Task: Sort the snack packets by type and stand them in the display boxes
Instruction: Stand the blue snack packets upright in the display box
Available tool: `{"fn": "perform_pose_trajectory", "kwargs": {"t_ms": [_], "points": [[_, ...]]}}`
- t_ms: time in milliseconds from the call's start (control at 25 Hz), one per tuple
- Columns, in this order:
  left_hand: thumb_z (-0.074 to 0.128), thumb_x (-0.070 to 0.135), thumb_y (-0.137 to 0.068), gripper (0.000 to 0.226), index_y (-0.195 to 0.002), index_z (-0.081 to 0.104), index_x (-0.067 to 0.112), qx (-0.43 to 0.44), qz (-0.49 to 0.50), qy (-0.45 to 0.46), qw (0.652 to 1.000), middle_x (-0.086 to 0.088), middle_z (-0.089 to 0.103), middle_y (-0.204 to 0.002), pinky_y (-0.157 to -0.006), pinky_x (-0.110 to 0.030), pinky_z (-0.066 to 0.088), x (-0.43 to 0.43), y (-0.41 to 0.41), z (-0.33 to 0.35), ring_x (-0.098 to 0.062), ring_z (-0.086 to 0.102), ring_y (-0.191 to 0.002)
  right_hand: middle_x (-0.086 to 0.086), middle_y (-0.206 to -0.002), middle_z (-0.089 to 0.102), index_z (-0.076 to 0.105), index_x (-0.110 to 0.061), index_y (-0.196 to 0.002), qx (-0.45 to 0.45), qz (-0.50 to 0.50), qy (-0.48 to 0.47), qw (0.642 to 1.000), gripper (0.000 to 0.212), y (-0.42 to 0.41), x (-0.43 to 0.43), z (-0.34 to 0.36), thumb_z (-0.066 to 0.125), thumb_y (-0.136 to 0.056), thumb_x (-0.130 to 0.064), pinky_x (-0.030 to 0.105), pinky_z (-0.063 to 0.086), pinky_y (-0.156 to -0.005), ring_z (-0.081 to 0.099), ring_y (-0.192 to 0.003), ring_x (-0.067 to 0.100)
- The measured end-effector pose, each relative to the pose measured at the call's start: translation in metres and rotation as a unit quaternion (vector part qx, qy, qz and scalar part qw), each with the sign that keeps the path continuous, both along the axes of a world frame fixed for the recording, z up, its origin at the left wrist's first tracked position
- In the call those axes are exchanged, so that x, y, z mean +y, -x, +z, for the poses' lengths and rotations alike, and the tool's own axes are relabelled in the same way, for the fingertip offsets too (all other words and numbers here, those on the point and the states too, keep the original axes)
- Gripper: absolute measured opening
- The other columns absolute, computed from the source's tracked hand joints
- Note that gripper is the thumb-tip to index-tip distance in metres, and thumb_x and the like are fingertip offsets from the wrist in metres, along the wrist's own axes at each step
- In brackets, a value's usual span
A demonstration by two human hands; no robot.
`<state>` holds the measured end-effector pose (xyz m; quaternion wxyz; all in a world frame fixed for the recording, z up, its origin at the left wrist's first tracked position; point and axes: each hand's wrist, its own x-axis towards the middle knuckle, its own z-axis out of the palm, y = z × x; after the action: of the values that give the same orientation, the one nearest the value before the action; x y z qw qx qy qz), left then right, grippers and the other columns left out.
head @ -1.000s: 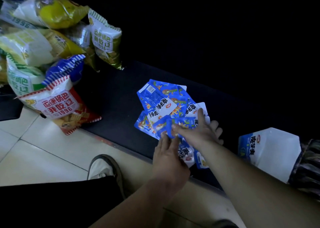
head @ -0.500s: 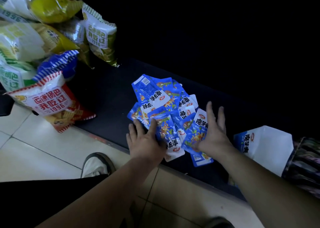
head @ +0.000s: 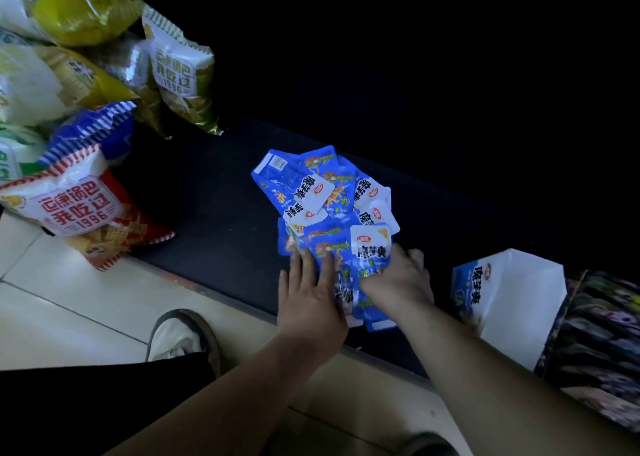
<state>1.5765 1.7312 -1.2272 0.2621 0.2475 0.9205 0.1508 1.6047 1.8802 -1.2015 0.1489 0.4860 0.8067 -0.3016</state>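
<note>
A pile of small blue and white snack packets (head: 311, 185) lies on a dark low shelf (head: 214, 192). My left hand (head: 308, 299) rests flat, fingers straight, on the pile's near edge. My right hand (head: 401, 279) is at the pile's near right side with its fingers curled. It holds a few packets, and one white-topped packet (head: 370, 247) stands up against it. The thumb is hidden behind the packets. A blue and white display box (head: 512, 299) of the same brand stands open to the right of my hands.
Large crisp bags (head: 79, 209) in red, blue, green and yellow are heaped at the left on the shelf and the tiled floor (head: 69, 317). A dark box of dark packets (head: 599, 344) stands at the far right. My shoe (head: 180, 334) is near the shelf edge.
Both hands drew together at the pile's near edge. My right hand went from flat on the packets to gripping a few, with one packet now raised upright.
</note>
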Motion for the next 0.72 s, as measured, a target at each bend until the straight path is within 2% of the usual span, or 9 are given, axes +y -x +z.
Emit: {"fn": "perform_pose_trajectory", "kwargs": {"t_ms": [80, 160, 200, 320, 360, 440, 560, 640, 720], "points": [[0.03, 0.039, -0.078, 0.085, -0.161, 0.015, 0.025, 0.002, -0.03, 0.001, 1.0, -0.013, 0.011, -0.168, -0.125, -0.047, 0.012, -0.004, -0.007, 0.01, -0.035, 0.005, -0.155, 0.0, -0.125, 0.035, 0.043, -0.026, -0.135, 0.007, -0.013, 0.015, 1.0, 0.071, 0.002, -0.004, 0.004, 0.075, -0.073, -0.042, 0.035, 0.042, -0.083, 0.042, -0.128, 0.029], [0.033, 0.036, -0.074, 0.073, -0.146, 0.047, 0.027, 0.054, -0.014, -0.039, 0.998, -0.008, 0.042, -0.151, -0.112, -0.045, 0.034, -0.007, 0.006, 0.011, -0.039, 0.04, -0.137, 0.002, -0.139, 0.033, 0.029, -0.027, -0.152, 0.008, -0.02, 0.021, 1.0, 0.103, 0.004, -0.007, 0.006, 0.077, -0.069, -0.065, 0.038, 0.044, -0.092, 0.036, -0.135, 0.028], [0.038, 0.036, -0.077, 0.066, -0.141, 0.052, 0.027, 0.09, 0.002, -0.061, 0.994, -0.008, 0.046, -0.146, -0.108, -0.046, 0.037, -0.008, 0.018, 0.008, -0.04, 0.045, -0.131, 0.002, -0.143, 0.031, 0.019, -0.028, -0.157, 0.0, -0.007, 0.018, 1.0, 0.117, 0.004, -0.011, 0.006, 0.076, -0.066, -0.073, 0.04, 0.042, -0.098, 0.032, -0.137, 0.027], [0.04, 0.044, -0.092, 0.069, -0.158, 0.022, 0.034, 0.061, -0.06, 0.003, 0.996, -0.008, 0.01, -0.169, -0.123, -0.049, 0.012, -0.009, 0.057, 0.003, -0.036, 0.007, -0.155, 0.002, -0.143, 0.027, -0.002, -0.028, -0.16, -0.036, 0.059, -0.029, 0.997, 0.14, -0.003, -0.025, 0.005, 0.073, -0.055, -0.084, 0.042, 0.04, -0.105, 0.03, -0.134, 0.026], [0.033, 0.047, -0.094, 0.071, -0.16, 0.012, 0.034, 0.049, -0.078, 0.024, 0.996, -0.005, 0.002, -0.17, -0.125, -0.049, 0.005, -0.011, 0.06, -0.001, -0.031, -0.001, -0.157, 0.004, -0.143, 0.027, -0.005, -0.028, -0.159, -0.044, 0.083, -0.05, 0.994, 0.141, -0.005, -0.028, 0.002, 0.074, -0.056, -0.083, 0.041, 0.04, -0.104, 0.03, -0.133, 0.027], [0.02, 0.047, -0.092, 0.074, -0.162, 0.009, 0.026, 0.066, -0.065, 0.013, 0.996, -0.003, 0.011, -0.17, -0.125, -0.049, 0.007, -0.02, 0.053, -0.005, -0.025, 0.006, -0.157, 0.006, -0.144, 0.026, -0.007, -0.026, -0.16, -0.042, 0.111, -0.083, 0.989, 0.134, -0.009, -0.029, -0.003, 0.074, -0.065, -0.076, 0.041, 0.041, -0.103, 0.03, -0.132, 0.029], [0.034, 0.039, -0.088, 0.072, -0.157, 0.035, 0.015, 0.113, -0.057, 0.032, 0.991, -0.01, 0.036, -0.162, -0.119, -0.054, 0.029, -0.035, 0.022, -0.005, -0.031, 0.034, -0.148, 0.008, -0.146, 0.025, -0.005, -0.026, -0.161, -0.028, 0.09, -0.084, 0.992, 0.123, -0.005, -0.021, -0.001, 0.069, -0.075, -0.073, 0.041, 0.042, -0.101, 0.031, -0.132, 0.032], [0.043, 0.033, -0.079, 0.067, -0.143, 0.054, 0.015, 0.138, -0.085, 0.008, 0.987, -0.014, 0.054, -0.142, -0.104, -0.05, 0.044, -0.037, -0.003, -0.003, -0.037, 0.054, -0.125, 0.007, -0.148, 0.023, -0.005, -0.028, -0.162, -0.026, 0.059, -0.06, 0.996, 0.116, 0.0, -0.017, -0.001, 0.066, -0.08, -0.071, 0.041, 0.043, -0.099, 0.03, -0.133, 0.032], [0.043, 0.028, -0.075, 0.055, -0.125, 0.066, 0.02, 0.146, -0.093, -0.082, 0.981, -0.006, 0.06, -0.115, -0.092, -0.042, 0.048, -0.033, -0.011, 0.0, -0.032, 0.057, -0.102, 0.006, -0.148, 0.022, -0.005, -0.033, -0.161, -0.015, 0.038, -0.05, 0.998, 0.108, 0.001, -0.016, -0.002, 0.062, -0.084, -0.067, 0.042, 0.045, -0.099, 0.029, -0.133, 0.031]]}}
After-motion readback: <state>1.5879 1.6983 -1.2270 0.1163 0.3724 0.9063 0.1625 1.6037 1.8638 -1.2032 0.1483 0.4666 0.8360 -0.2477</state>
